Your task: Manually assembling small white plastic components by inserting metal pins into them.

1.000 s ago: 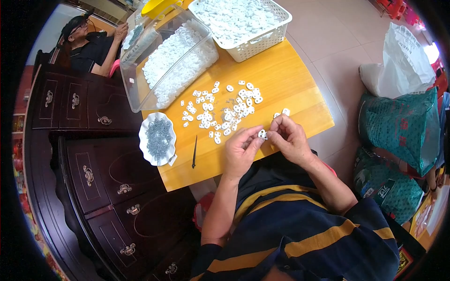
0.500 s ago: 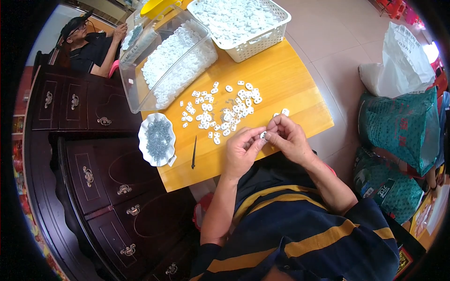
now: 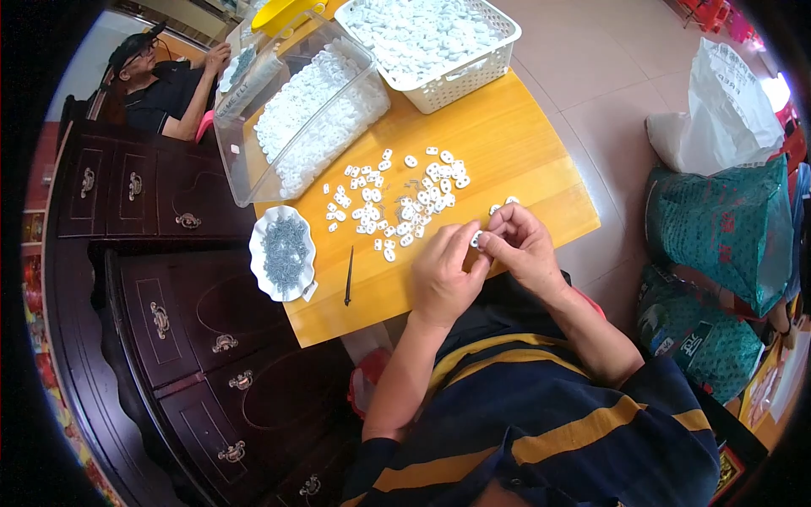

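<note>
A small white oval plastic piece (image 3: pixel 476 240) with dark holes sits between my two hands over the table's near edge. My right hand (image 3: pixel 525 252) pinches it between thumb and bent fingers. The fingers of my left hand (image 3: pixel 448 272) are closed against its other side, with its back turned upward and part of its grip hidden. Beyond the hands lies a loose spread of similar white pieces (image 3: pixel 410 211), with thin metal pins (image 3: pixel 411 185) among them. Two more white pieces (image 3: pixel 511 201) rest just past my right hand.
A scalloped white dish (image 3: pixel 254 269) of grey metal pins and a thin black tool (image 3: pixel 349 277) lie left. Behind stand a clear bin (image 3: pixel 236 169) and a white basket (image 3: pixel 448 91), both full of white parts. Dark drawers (image 3: pixel 182 329) flank the table; a person (image 3: pixel 160 89) sits far left.
My left hand has rolled over so its back faces up more, its fingers shifting at the white piece. My right hand keeps its pinch, nearly in place.
</note>
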A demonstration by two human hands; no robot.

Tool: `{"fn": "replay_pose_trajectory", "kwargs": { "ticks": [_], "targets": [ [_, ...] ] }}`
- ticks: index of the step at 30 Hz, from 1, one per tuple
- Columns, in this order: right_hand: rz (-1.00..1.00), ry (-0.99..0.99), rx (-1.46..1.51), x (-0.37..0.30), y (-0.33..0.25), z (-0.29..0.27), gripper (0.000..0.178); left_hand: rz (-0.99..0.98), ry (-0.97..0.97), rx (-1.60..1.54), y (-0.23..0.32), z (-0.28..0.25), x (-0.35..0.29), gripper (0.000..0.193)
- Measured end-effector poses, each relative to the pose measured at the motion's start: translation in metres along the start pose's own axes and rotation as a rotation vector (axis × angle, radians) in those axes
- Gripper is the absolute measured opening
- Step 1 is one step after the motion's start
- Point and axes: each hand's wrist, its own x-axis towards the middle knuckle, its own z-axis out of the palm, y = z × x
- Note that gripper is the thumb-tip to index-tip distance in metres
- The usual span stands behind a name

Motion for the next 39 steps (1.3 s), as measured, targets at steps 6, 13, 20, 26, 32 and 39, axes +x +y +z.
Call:
{"fn": "replay_pose_trajectory", "kwargs": {
  "ticks": [6, 13, 20, 26, 32, 39],
  "targets": [
    [0.018, -0.018, 0.025, 0.0004, -0.0051, -0.0017, 0.012, -0.009, 0.009, -0.040, 0.0008, 0.0010, 0.0001, 0.037],
    [0.013, -0.023, 0.074, 0.0021, -0.0081, -0.0010, 0.011, -0.012, 0.004, -0.066, 0.0011, 0.0006, 0.0002, 0.035],
    [0.024, -0.028, 0.086, 0.0031, -0.0073, -0.0034, 0.011, -0.012, -0.016, -0.092, 0.0018, 0.0007, 0.0005, 0.035],
    [0.011, -0.010, 0.098, 0.0024, -0.0078, -0.0018, 0.010, -0.029, -0.009, -0.115, 0.0053, 0.0016, -0.0001, 0.037],
    [0.000, 0.010, 0.093, 0.0012, -0.0078, -0.0012, 0.009, -0.041, 0.011, -0.123, 0.0038, 0.0043, -0.0019, 0.037],
    [-0.005, 0.019, 0.072, 0.0013, -0.0068, -0.0016, 0.007, -0.045, 0.023, -0.117, 0.0042, 0.0047, -0.0005, 0.033]
  ]
}}
